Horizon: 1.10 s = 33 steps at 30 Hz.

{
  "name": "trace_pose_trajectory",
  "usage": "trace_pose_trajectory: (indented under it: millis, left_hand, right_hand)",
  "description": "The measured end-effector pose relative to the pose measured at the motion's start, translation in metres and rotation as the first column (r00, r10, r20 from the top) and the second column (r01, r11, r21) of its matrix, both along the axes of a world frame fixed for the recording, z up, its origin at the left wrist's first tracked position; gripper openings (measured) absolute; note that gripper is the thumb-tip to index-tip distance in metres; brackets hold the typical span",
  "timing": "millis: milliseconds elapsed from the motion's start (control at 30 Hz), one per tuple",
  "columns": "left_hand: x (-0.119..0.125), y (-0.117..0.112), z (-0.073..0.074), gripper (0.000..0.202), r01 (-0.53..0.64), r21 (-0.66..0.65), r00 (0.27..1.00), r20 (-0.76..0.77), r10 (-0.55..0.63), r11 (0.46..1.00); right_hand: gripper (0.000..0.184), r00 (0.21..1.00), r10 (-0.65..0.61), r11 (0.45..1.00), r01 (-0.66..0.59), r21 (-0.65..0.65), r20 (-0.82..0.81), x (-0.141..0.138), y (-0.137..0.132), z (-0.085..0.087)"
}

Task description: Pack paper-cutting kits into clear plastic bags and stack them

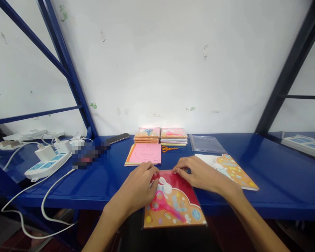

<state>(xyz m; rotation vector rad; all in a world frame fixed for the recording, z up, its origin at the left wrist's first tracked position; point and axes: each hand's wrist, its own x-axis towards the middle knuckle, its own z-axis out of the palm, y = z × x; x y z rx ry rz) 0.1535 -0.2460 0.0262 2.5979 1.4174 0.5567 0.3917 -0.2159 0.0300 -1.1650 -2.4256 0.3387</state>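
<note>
A **red-and-orange picture book** [174, 206] in a clear plastic sleeve lies at the middle of the near edge of the blue metal shelf [265, 175], its lower part hanging past that edge. It is nearly square, with one side running away from the person and the cover's top toward the wall. A white rabbit [163, 185] and pink scissors [166, 207] are printed on it, the scissors slanting from handles at upper left to blades at lower right.

The **left hand** [135, 185] and **right hand** [199, 173] sit on the book's far corners. The fingers [149, 168] of both hands are bent and touch that far edge, but whether they are pinching it cannot be told.

Beyond the left hand lies a pink booklet [144, 154], behind it two stacks of booklets [160, 135]. Orange scissors [169, 149] lie just right of the pink booklet, with a clear plastic bag [207, 144] further right. An orange-and-white book [229, 170] sits under the right wrist's side. Toward the left end are a smartphone [118, 138], a pixelated patch [89, 155], and a power strip [47, 164] with white chargers [45, 153] and a white cable [42, 206].
</note>
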Motion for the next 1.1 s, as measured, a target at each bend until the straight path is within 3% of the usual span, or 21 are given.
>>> trace_pose_trajectory:
  millis: [133, 333, 533, 733, 900, 1100]
  left_hand:
    - [0.001, -0.001, 0.001, 0.034, 0.06, 0.033, 0.998, -0.035, -0.059, 0.998]
    - [0.001, 0.0, 0.002, 0.033, 0.022, 0.046, 0.998, -0.067, -0.019, 0.999]
    - [0.005, -0.002, 0.0, 0.037, 0.065, 0.064, 0.997, -0.048, -0.061, 0.996]
    - [0.001, -0.002, 0.002, 0.031, -0.035, 0.04, 0.999, -0.032, 0.036, 0.999]
    - [0.008, -0.004, -0.001, 0.031, 0.057, 0.033, 0.998, 0.007, -0.058, 0.998]
    - [-0.002, 0.0, -0.001, 0.029, -0.036, 0.007, 0.999, 0.025, 0.036, 0.999]
  right_hand:
    - [0.033, 0.997, 0.072, 0.997, -0.072, 0.003, -0.033, -0.005, 0.0, -0.001]
    - [0.032, 0.999, 0.022, 1.0, -0.023, -0.008, -0.046, -0.005, 0.003, -0.004]
    - [0.032, 0.996, 0.07, 0.997, -0.071, -0.004, -0.063, -0.011, 0.001, -0.002]
    - [0.033, 0.999, -0.009, 1.0, 0.008, -0.018, -0.031, -0.005, 0.002, -0.001]
    - [0.032, 0.998, 0.042, 0.999, -0.044, -0.029, -0.049, -0.011, -0.001, 0.001]
    - [0.033, 0.998, -0.028, 0.999, 0.027, -0.031, -0.049, -0.002, 0.004, -0.003]
